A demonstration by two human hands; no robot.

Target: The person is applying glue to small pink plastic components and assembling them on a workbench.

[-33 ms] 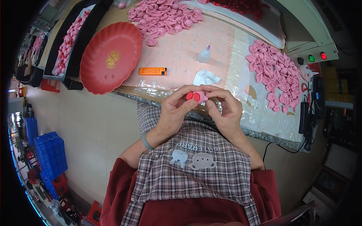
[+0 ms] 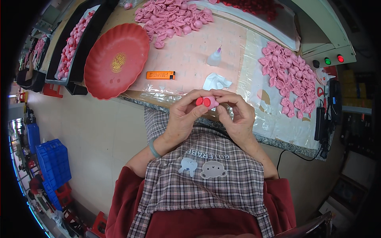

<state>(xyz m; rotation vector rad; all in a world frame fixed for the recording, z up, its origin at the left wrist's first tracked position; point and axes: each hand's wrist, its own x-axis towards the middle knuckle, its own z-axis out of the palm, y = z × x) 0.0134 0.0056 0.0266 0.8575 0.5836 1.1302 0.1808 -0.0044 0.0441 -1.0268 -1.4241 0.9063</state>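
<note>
Between both hands, over the table's near edge, is a small pink figure with two red oval pads (image 2: 211,102). My left hand (image 2: 185,109) pinches its red end between thumb and fingers. The thumb and fingertips of my right hand (image 2: 238,115) close on its pink end, hiding part of it. Just beyond my hands lies a crumpled white tissue (image 2: 216,81). Behind the tissue stands a small translucent bottle with a needle tip (image 2: 214,58). An orange lighter (image 2: 160,75) rests on the pink work surface to the left.
A red scalloped dish (image 2: 137,59) stands at the left, beside a black tray (image 2: 85,47) of pink and red pieces. Heaps of pink pieces lie at the back (image 2: 170,20) and right (image 2: 287,75). A machine with lit buttons (image 2: 333,53) borders the far right.
</note>
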